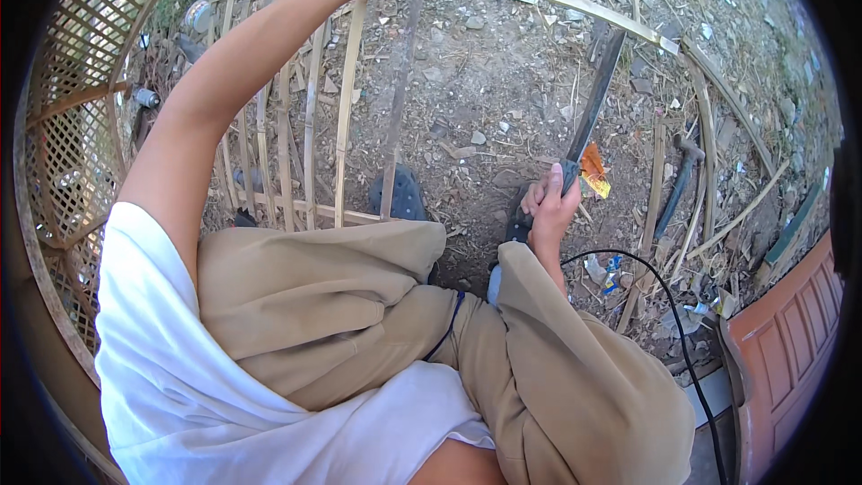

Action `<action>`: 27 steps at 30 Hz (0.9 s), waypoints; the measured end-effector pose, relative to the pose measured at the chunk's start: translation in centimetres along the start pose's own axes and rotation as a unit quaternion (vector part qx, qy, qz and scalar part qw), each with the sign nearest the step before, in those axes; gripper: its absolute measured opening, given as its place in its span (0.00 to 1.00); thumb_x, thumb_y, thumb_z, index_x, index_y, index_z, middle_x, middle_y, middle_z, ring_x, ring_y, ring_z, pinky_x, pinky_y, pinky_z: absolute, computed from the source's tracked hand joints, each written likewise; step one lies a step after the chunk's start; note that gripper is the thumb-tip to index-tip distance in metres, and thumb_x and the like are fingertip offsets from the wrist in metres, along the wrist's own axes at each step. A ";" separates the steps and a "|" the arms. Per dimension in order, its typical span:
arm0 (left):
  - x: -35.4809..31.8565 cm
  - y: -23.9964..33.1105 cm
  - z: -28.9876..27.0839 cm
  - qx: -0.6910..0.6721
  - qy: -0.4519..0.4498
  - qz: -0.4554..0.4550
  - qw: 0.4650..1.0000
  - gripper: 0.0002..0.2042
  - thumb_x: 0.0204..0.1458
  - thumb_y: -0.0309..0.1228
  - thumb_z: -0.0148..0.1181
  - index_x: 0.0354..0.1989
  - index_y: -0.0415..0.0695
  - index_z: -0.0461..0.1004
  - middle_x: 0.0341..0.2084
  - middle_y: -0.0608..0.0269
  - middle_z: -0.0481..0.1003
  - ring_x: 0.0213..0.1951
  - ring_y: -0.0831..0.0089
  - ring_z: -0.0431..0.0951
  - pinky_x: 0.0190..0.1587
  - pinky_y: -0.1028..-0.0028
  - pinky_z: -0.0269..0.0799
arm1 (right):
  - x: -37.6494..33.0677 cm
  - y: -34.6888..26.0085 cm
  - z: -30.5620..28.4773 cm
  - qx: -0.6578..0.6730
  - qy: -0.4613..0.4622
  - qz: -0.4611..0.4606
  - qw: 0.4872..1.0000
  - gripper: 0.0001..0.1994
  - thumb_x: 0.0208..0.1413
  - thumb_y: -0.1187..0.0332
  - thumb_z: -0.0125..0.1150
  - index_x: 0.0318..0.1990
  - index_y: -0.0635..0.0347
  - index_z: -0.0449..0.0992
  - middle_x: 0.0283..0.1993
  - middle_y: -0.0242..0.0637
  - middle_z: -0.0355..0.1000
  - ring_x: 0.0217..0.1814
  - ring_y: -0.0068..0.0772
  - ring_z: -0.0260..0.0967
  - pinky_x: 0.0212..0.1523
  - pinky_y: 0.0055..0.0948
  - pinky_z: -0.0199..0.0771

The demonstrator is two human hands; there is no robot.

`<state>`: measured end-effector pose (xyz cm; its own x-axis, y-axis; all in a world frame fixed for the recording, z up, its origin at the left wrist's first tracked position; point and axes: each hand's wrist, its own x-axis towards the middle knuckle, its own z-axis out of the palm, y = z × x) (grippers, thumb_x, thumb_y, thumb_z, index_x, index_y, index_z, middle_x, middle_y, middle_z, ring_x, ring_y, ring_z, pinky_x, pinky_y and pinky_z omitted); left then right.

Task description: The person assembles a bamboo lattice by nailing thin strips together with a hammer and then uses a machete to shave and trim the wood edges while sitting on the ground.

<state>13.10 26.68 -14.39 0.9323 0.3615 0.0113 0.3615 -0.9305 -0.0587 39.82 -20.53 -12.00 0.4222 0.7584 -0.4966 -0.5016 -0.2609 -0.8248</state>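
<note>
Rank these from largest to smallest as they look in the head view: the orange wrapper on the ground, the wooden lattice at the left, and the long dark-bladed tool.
1. Wooden lattice
2. Long dark-bladed tool, held in the right hand
3. Orange wrapper

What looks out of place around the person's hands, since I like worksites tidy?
Litter: an orange-and-yellow scrap lies on the dirt beside the long dark tool in the right hand. It looks odd because its bright colour stands out among the plain wooden strips.
</note>
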 end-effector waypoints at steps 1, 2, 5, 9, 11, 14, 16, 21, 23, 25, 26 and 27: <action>1.9 0.9 0.7 -0.043 -0.027 -0.025 0.998 0.18 0.74 0.39 0.38 0.49 0.38 0.71 0.40 0.43 0.75 0.47 0.43 0.77 0.54 0.49 0.73 | 0.3 0.2 -0.5 0.002 0.019 -0.001 1.000 0.11 0.78 0.62 0.50 0.43 0.57 0.62 0.22 0.26 0.56 0.15 0.18 0.53 0.14 0.26 0.57; 3.9 3.1 0.0 -0.083 -0.056 -0.051 0.994 0.18 0.74 0.39 0.38 0.47 0.36 0.71 0.39 0.41 0.75 0.47 0.41 0.77 0.55 0.49 0.72 | 0.4 -0.2 -0.5 -0.016 0.048 -0.004 0.999 0.13 0.79 0.61 0.49 0.39 0.54 0.61 0.20 0.25 0.54 0.13 0.18 0.51 0.14 0.27 0.54; 5.7 4.5 -1.0 -0.142 -0.116 -0.098 0.978 0.22 0.75 0.40 0.34 0.43 0.32 0.69 0.37 0.37 0.75 0.44 0.38 0.75 0.54 0.48 0.70 | 0.5 -0.1 -1.3 0.002 0.060 0.003 0.998 0.11 0.78 0.62 0.51 0.42 0.56 0.62 0.22 0.26 0.56 0.15 0.18 0.52 0.14 0.26 0.57; 4.5 2.0 2.3 -0.160 -0.100 -0.109 0.976 0.20 0.74 0.39 0.36 0.44 0.34 0.71 0.40 0.37 0.76 0.47 0.39 0.75 0.56 0.48 0.70 | 0.7 0.1 -1.1 -0.017 0.073 0.007 0.997 0.11 0.78 0.62 0.52 0.42 0.55 0.62 0.23 0.26 0.56 0.15 0.18 0.53 0.14 0.26 0.56; 4.0 1.3 4.3 -0.140 -0.063 -0.081 0.985 0.18 0.71 0.37 0.38 0.41 0.34 0.70 0.42 0.36 0.77 0.49 0.38 0.76 0.55 0.46 0.71 | 0.6 -0.1 -1.1 -0.018 0.079 0.018 0.997 0.11 0.78 0.62 0.52 0.42 0.56 0.62 0.23 0.26 0.56 0.15 0.17 0.53 0.14 0.26 0.56; 3.4 -2.3 6.8 -0.194 -0.034 -0.151 0.969 0.22 0.73 0.40 0.37 0.46 0.32 0.73 0.43 0.35 0.77 0.50 0.38 0.76 0.57 0.48 0.70 | 0.4 -0.2 -1.1 -0.017 0.067 0.036 0.997 0.11 0.78 0.63 0.52 0.41 0.55 0.62 0.23 0.25 0.56 0.15 0.17 0.52 0.14 0.26 0.55; 2.4 -5.6 7.4 -0.140 -0.013 -0.149 0.979 0.20 0.71 0.39 0.40 0.42 0.33 0.72 0.40 0.35 0.77 0.47 0.38 0.77 0.52 0.47 0.72 | 0.5 -0.6 -0.7 -0.015 0.053 0.052 0.997 0.11 0.78 0.63 0.52 0.41 0.55 0.61 0.22 0.25 0.55 0.15 0.17 0.52 0.14 0.26 0.54; 6.7 -10.9 1.3 -0.002 0.048 -0.070 0.996 0.15 0.65 0.35 0.47 0.34 0.36 0.72 0.34 0.37 0.78 0.38 0.37 0.79 0.43 0.46 0.75 | 0.9 -0.8 -0.7 -0.008 0.053 0.043 0.998 0.13 0.78 0.63 0.49 0.38 0.54 0.60 0.19 0.25 0.53 0.14 0.18 0.50 0.15 0.26 0.52; 9.1 -10.8 -1.9 -0.041 0.047 -0.130 0.990 0.13 0.64 0.33 0.48 0.36 0.35 0.73 0.36 0.36 0.78 0.39 0.36 0.79 0.43 0.46 0.75 | 1.4 -0.8 -1.5 -0.001 0.047 0.028 0.999 0.13 0.78 0.64 0.49 0.37 0.54 0.60 0.20 0.25 0.54 0.14 0.18 0.50 0.15 0.27 0.52; 9.4 -10.1 -3.4 -0.029 0.072 -0.129 0.989 0.11 0.62 0.31 0.49 0.36 0.34 0.73 0.36 0.35 0.78 0.39 0.36 0.79 0.43 0.46 0.75 | 1.4 -1.3 -1.7 -0.002 0.039 0.015 0.999 0.13 0.78 0.64 0.48 0.37 0.55 0.61 0.20 0.26 0.54 0.13 0.19 0.51 0.15 0.27 0.53; 8.1 -10.3 -3.1 0.004 0.097 -0.103 0.990 0.11 0.62 0.31 0.50 0.36 0.34 0.73 0.35 0.35 0.78 0.38 0.35 0.79 0.43 0.45 0.75 | 1.4 -1.4 -1.5 -0.004 0.032 0.014 0.999 0.13 0.78 0.64 0.48 0.37 0.55 0.61 0.20 0.26 0.54 0.13 0.19 0.51 0.15 0.27 0.53; 7.1 -10.4 -2.7 0.037 0.120 -0.074 0.989 0.11 0.61 0.30 0.50 0.35 0.34 0.73 0.34 0.35 0.78 0.38 0.35 0.79 0.42 0.45 0.75 | 1.3 -1.6 -1.2 -0.005 0.026 0.012 1.000 0.13 0.78 0.64 0.48 0.37 0.55 0.61 0.20 0.26 0.54 0.13 0.19 0.51 0.15 0.27 0.53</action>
<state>15.96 38.72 -11.03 0.8482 0.4609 0.2610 0.5007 -0.8585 -0.1107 42.06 -19.83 -11.65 0.4483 0.7201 -0.5295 -0.5041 -0.2855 -0.8151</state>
